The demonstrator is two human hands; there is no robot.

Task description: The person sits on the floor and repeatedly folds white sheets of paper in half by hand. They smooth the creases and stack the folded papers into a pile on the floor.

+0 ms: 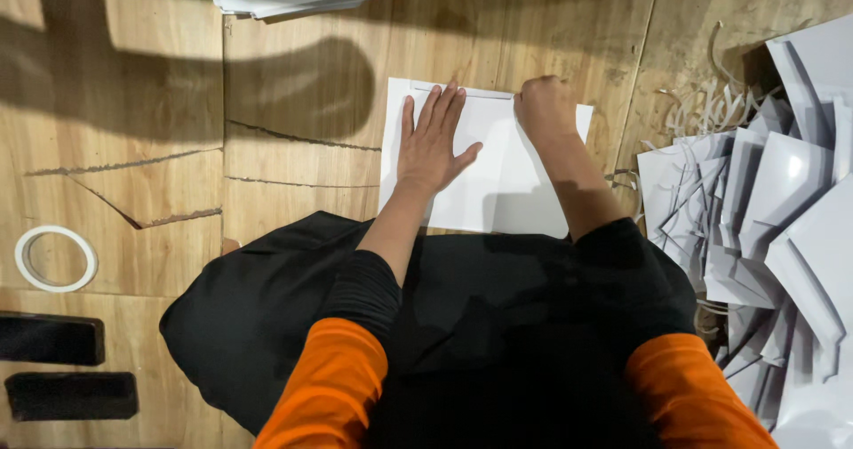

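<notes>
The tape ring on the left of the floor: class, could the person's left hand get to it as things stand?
Probably yes. The left hand lies flat on the white sheet, holding nothing, and only bare wooden floor lies between it and the tape ring; it would need a sideways stretch.

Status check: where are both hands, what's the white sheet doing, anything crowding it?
Left hand flat, fingers spread, on white rectangular paper sheet. Right hand fisted at its folded top edge. Pile of folded white paper pieces close on right, not touching.

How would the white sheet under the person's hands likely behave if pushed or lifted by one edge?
The white sheet lies thin and flat, so it probably bends when lifted. On the smooth wooden floor it may slide; the left hand presses it flat.
</notes>
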